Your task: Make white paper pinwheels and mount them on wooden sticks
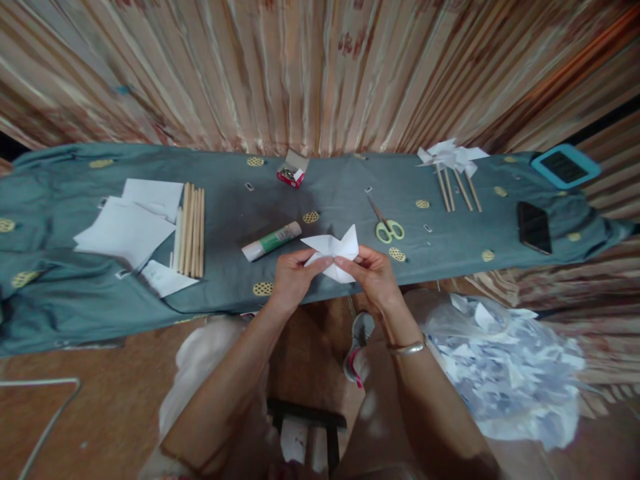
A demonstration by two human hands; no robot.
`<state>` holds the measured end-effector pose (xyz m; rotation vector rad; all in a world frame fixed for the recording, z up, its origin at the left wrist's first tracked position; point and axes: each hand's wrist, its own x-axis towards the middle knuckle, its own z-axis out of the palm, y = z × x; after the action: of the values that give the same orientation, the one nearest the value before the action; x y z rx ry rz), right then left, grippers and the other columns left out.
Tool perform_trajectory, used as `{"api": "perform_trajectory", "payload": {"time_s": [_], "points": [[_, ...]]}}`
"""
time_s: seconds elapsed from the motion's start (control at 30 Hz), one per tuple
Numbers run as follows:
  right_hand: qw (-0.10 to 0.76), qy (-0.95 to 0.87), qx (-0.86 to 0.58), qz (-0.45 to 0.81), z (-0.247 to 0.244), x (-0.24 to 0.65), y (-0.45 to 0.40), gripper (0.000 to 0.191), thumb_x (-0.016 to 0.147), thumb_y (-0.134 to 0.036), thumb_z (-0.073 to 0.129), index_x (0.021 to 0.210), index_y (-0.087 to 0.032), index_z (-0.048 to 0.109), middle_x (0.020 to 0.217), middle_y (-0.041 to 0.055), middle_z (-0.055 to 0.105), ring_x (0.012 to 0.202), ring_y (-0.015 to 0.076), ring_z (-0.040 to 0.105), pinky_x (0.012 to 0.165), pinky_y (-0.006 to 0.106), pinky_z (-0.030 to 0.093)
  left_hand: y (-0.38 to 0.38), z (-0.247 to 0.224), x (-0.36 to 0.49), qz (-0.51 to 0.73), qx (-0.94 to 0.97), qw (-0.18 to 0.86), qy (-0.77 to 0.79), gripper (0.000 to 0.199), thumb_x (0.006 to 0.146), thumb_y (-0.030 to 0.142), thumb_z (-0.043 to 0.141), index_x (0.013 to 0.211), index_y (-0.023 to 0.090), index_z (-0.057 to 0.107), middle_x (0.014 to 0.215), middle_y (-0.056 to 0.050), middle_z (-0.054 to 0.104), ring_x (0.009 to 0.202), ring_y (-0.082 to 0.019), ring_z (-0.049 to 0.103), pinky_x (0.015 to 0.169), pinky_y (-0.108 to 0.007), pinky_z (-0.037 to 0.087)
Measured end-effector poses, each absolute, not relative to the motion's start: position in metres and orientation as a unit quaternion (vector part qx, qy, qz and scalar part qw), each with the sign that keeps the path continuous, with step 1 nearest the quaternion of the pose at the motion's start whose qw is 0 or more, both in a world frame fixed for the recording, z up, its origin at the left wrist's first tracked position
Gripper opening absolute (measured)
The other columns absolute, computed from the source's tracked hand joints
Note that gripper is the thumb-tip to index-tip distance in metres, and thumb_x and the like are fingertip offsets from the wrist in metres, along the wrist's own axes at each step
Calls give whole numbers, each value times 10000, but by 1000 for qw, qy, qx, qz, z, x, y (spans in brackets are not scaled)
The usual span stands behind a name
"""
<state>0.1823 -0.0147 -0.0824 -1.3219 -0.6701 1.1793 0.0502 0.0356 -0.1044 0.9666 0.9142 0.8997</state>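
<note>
A white folded paper pinwheel (336,248) is held over the table's near edge, its points spread out. My left hand (294,277) pinches its left side, with the thumb near the centre. From the other side my right hand (375,272) grips it, thumb also pressed close to the middle. Just left of it lies a green and white glue stick (273,241). Scissors with light green handles (389,230) rest to the right. Behind, a small red box (291,175) stands with its flap up and small metallic pieces inside.
On the left lie white paper sheets (133,230) beside a row of wooden sticks (194,230). Several finished pinwheels on sticks (453,160) lie back right, near a phone (534,228) and a blue-framed device (566,167). A bag of paper pieces (505,367) sits below right.
</note>
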Motion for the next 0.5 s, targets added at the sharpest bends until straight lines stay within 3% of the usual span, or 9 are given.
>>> {"api": "perform_trajectory", "payload": {"time_s": [0.5], "points": [[585, -276, -561, 517, -82, 181, -16, 329, 526, -400, 869, 773, -220, 747, 677, -28, 728, 543, 121, 591, 555, 269, 498, 34, -103, 53, 418, 425, 681, 426, 232, 553, 347, 845, 634, 153, 748, 618, 9, 681, 572, -112, 543, 581, -232, 433]]}}
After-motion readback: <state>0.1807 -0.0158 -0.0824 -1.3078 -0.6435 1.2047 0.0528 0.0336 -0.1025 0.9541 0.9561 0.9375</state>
